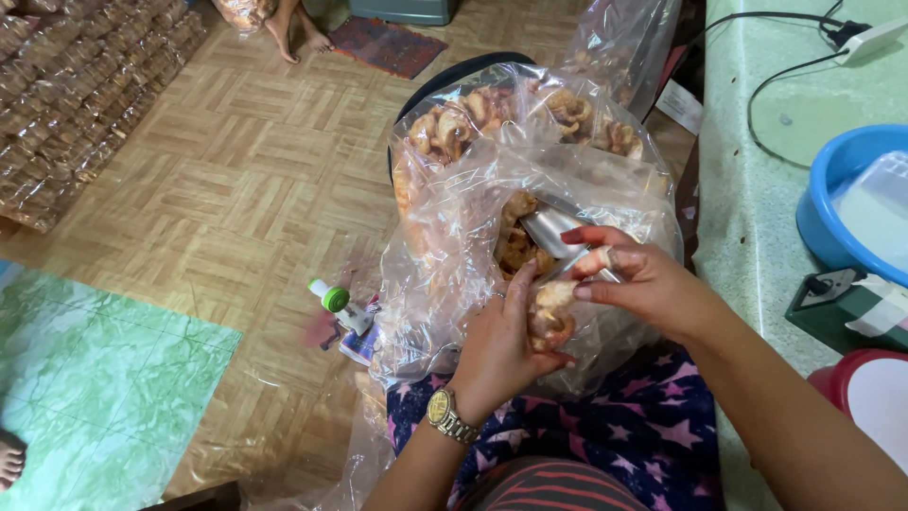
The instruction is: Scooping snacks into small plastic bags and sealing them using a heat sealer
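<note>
The crackling [550, 317] sits between your two hands, just above your lap and at the mouth of the big clear bag [454, 237]. It is a puffed, curled, golden-brown piece of fried snack. Judged by its look, it is very light, stiff and brittle; it will crumble under a squeeze and may be a little greasy. Hold it by the thicker curled body, with spread fingers and light pressure, not by the thin edges.

Your left hand [497, 350] cups the piece from below and the side, fingers curled against it; a gold watch [446, 416] is on that wrist. Your right hand [643, 284] is closed on the top of the piece with thumb and fingertips. It also appears to pinch a small clear bag [558, 232], but the film is too glossy to say how it is held.

The big bag is thin, soft and slippery, and holds many more pieces [454, 128] of the same kind, heaped near its far side. It rests against your lap, which is covered in star-printed cloth [653, 426].

On the wooden floor [236, 189] to the left lies a small tool with a green and white knob [333, 301]. Stacked packed bags [76, 85] fill the far left. To the right, a green worktop [757, 218] carries a blue basin [832, 208] and a cable [776, 66]. Another person's feet [298, 33] show at the top.
</note>
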